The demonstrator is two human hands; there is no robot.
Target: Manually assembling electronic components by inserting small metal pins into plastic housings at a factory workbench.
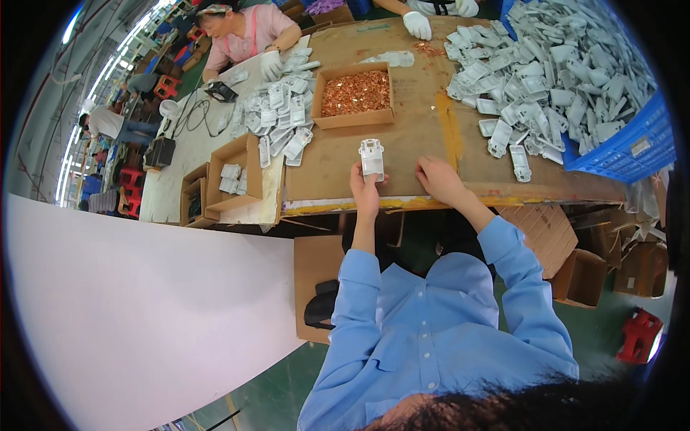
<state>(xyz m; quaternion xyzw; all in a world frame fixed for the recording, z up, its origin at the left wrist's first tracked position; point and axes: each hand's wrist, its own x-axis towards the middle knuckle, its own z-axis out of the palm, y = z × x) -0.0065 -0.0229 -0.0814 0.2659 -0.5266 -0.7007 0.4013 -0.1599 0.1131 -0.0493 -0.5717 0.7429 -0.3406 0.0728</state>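
Note:
My left hand (365,188) grips a white plastic housing (371,158), a flat rectangular shell with notches at its top end, and holds it upright over the table's near edge. To the right of it, my right hand (437,177) rests low over the cardboard-covered tabletop (410,144) with its fingers curled in. Whatever those fingers may hold is hidden. Beyond my left hand stands a cardboard box of small copper-coloured metal pieces (356,95). A loose pile of similar white housings (280,108) lies to the left of that box.
A big heap of white housings (532,79) spills from a blue plastic crate (629,147) at the right. Small cardboard boxes (237,188) sit at the left front. Across the table, a person's gloved hand (271,66) and another person's gloved hand (417,26) are near the parts.

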